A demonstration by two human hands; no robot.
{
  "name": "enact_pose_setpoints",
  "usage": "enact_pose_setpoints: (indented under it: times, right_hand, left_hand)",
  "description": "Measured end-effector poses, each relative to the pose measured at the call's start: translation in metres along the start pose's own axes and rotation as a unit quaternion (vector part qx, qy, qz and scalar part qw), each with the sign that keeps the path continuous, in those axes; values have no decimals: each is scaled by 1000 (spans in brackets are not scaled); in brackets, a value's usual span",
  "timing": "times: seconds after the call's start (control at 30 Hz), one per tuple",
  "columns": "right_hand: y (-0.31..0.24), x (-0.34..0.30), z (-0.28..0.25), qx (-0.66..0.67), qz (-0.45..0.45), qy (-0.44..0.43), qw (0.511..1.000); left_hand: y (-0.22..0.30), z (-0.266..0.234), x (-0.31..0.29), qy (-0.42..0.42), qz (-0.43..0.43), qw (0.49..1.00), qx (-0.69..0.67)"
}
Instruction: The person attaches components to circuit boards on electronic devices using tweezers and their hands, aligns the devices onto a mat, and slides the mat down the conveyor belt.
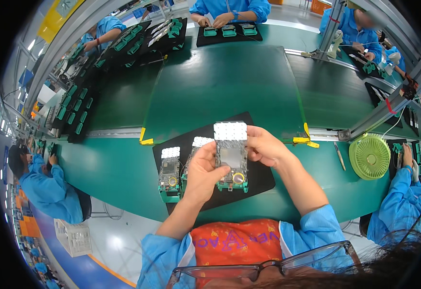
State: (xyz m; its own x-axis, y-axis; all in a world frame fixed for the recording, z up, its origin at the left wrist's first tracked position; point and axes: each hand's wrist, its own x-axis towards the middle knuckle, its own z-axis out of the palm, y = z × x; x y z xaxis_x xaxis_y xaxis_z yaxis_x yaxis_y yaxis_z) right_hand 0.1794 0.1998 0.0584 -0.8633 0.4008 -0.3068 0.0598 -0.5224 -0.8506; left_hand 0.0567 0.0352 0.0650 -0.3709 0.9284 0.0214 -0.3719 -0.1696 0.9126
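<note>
I see both forearms enter from the 6 o'clock edge and converge at frame centre. The left hand [202, 172] is raised with its back toward the camera, fingers curled closed around the left edge of the circuit board assembly [231, 156]. The right hand [264, 147] comes in from 4 o'clock, wrist bent inward, with its fingers closed on the assembly's right edge near the white keypad end. The assembly is held upright above the black mat [258, 178], keypad at 12 o'clock, green holder at 6 o'clock. Two similar assemblies lie on the mat at 9 o'clock of the held one: the nearer [197, 144] partly hidden behind the left hand, the farther [170, 173] fully visible. A green fan [369, 156] sits at 3 o'clock.
</note>
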Motion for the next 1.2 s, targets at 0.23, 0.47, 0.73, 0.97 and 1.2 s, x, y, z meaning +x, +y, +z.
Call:
enact_pose_setpoints:
  times: [0.23, 0.47, 0.73, 0.97, 1.2]
  right_hand:
    - [4, 1, 3, -179, -77, 79, 978]
    - [16, 2, 2, -95, -45, -32, 994]
    - [-10, -9, 2, 121, -79, 1, 989]
    - [-11, -18, 17, -17, -228, 112, 967]
    - [1, -43, 65, -321, -293, 113, 893]
  left_hand:
    - [-3, -1, -13, -34, 11, 999, 25]
    - [0, 1, -21, -108, 100, 983, 108]
    - [-1, 1, -23, -92, 33, 992, 79]
    - [0, -1, -11, 56, 33, 997, 44]
    - [-12, -6, -10, 76, 34, 994, 76]
